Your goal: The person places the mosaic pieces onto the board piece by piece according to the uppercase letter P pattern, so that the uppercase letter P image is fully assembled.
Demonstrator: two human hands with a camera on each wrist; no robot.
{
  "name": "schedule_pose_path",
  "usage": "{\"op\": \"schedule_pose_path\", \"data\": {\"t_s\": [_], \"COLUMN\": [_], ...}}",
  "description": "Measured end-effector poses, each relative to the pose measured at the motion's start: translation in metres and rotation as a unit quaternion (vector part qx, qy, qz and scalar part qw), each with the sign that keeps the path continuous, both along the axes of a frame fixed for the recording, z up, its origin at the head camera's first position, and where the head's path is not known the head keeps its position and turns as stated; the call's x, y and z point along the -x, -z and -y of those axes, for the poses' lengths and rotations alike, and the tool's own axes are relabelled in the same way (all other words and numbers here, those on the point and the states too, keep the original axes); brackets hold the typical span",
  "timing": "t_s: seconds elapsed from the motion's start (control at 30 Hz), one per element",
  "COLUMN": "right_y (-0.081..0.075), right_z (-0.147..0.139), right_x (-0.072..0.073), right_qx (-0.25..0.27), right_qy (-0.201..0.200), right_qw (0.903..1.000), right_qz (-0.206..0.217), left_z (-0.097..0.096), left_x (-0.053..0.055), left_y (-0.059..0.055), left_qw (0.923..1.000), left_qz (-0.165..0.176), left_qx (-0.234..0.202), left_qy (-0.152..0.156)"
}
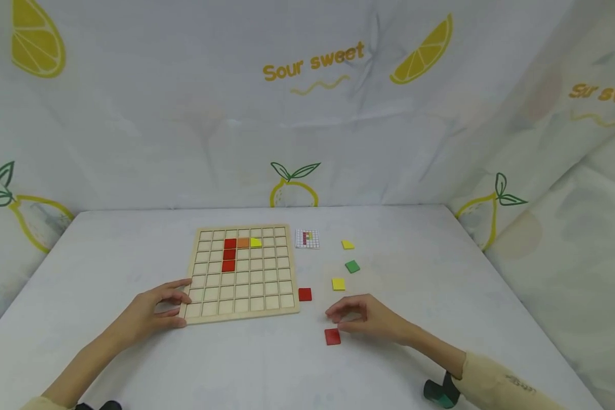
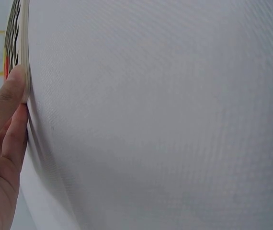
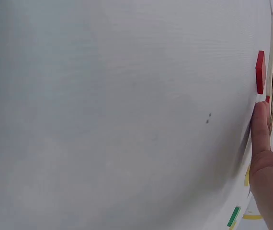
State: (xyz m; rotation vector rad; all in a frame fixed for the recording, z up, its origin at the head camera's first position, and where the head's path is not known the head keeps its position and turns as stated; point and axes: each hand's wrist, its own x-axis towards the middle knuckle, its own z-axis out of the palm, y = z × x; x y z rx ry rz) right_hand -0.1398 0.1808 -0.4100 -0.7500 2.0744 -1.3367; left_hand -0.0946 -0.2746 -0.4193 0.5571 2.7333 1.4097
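My left hand (image 1: 151,310) rests its thumb and fingertips against the left edge of a wooden grid board (image 1: 293,310), near the front corner. In the left wrist view, the thumb lies over the board's rim (image 2: 25,57). On the board, three red tiles (image 1: 229,254) form a column, with an orange tile (image 1: 243,243) and a yellow round-cornered tile (image 1: 256,242) beside the top one. My right hand (image 1: 371,319), fingers loosely bent and holding nothing, is just above the table, its thumb close to a red square tile (image 1: 332,336).
Right of the board lie another red tile (image 1: 304,294), a yellow square tile (image 1: 338,284), a green tile (image 1: 352,266) and a yellow round-cornered tile (image 1: 347,245). A small card with a coloured grid (image 1: 307,239) lies by the board's far right corner. A lemon-print cloth (image 1: 210,142) hangs behind.
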Motion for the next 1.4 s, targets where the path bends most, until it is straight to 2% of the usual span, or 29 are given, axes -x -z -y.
{"op": "schedule_pose_path", "data": {"t_s": [0.23,0.47,0.83,1.17,1.4], "right_y": [0.003,0.002,0.005,0.003,0.001], "right_z": [-0.021,-0.011,0.000,0.001,-0.005], "right_x": [-0.016,-0.032,-0.028,-0.027,-0.027], "right_qx": [-0.003,-0.049,-0.078,-0.072,-0.064], "right_qy": [0.018,0.062,0.078,0.076,0.073], "right_qw": [0.9993,0.9964,0.9892,0.9889,0.9915], "right_qz": [0.033,-0.031,-0.097,-0.106,-0.088], "left_z": [0.000,0.001,0.001,0.001,0.002], "left_x": [0.000,0.000,-0.001,0.000,0.000], "left_y": [0.000,0.004,0.003,0.004,0.004], "left_qw": [0.9999,0.9996,0.9997,0.9997,0.9997], "left_qz": [-0.014,-0.021,-0.019,-0.022,-0.021], "left_qx": [-0.006,-0.014,-0.011,-0.003,-0.009], "left_qy": [0.004,0.007,0.005,0.005,0.007]}}
